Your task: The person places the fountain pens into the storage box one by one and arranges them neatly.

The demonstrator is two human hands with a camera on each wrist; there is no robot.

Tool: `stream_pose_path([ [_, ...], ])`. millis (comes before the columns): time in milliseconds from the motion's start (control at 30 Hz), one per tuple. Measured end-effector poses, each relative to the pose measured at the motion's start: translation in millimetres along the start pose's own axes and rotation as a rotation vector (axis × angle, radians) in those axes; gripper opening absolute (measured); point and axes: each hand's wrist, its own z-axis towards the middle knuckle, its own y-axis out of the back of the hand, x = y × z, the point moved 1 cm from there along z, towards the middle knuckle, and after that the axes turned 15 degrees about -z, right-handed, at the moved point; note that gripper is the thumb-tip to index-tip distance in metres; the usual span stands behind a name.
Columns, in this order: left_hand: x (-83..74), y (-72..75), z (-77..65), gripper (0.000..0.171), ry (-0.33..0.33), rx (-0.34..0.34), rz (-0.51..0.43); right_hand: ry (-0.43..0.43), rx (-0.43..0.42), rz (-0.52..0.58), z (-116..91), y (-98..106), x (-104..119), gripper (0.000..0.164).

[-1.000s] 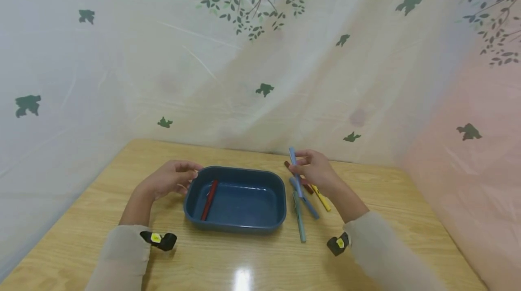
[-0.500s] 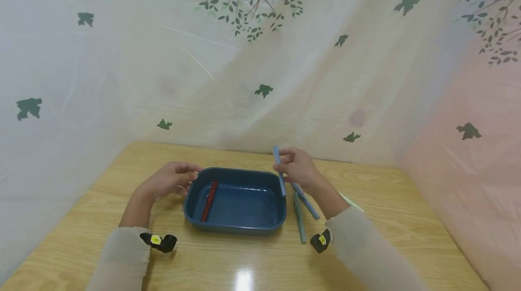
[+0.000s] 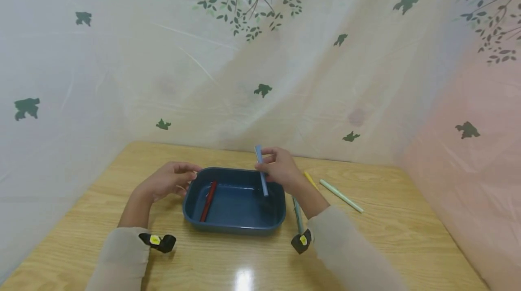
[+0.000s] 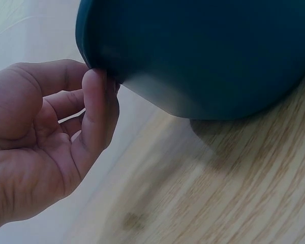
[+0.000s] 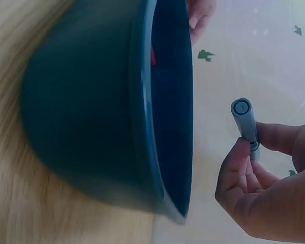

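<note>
A dark blue rectangular tub (image 3: 234, 228) stands on the table, a dark red pen (image 3: 209, 201) lying inside along its left end. My left hand (image 3: 168, 180) holds the tub's left rim; in the left wrist view its fingertips (image 4: 95, 81) meet the tub's edge. Over the tub's right part, my right hand (image 3: 281, 171) pinches a light blue pen (image 3: 262, 171) between thumb and fingers, the pen tilted with its lower end above the tub's floor. The right wrist view shows the light blue pen (image 5: 245, 119) end-on, apart from the tub wall.
Right of the tub, a grey-green pen (image 3: 298, 216) lies partly behind the right wrist. A yellow pen (image 3: 311, 179) is partly covered by the forearm. Farther right lies a mint green pen (image 3: 341, 196). A patterned curtain (image 3: 228, 114) hangs behind the wooden table (image 3: 195, 264).
My right hand has carried the light blue pen leftward, from above the loose pens to over the tub. The left hand stays at the rim. The mint green pen has come into view.
</note>
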Motion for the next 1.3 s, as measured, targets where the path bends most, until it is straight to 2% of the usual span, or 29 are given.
stream_pose_path([
  [300,-0.7,0.4,-0.7,0.041,-0.007,0.004,-0.004,-0.006,0.022,0.021,3.8,-18.4,6.9,0.046],
  [833,0.3,1.4,-1.9,0.043,-0.016,0.010,-0.003,0.018,0.118,0.098,8.2,-45.1,14.3,0.060],
  [1300,1.9,0.1,1.8,0.043,-0.005,0.006,-0.013,-0.012,0.157,0.132,10.1,-67.4,2.8,0.059],
])
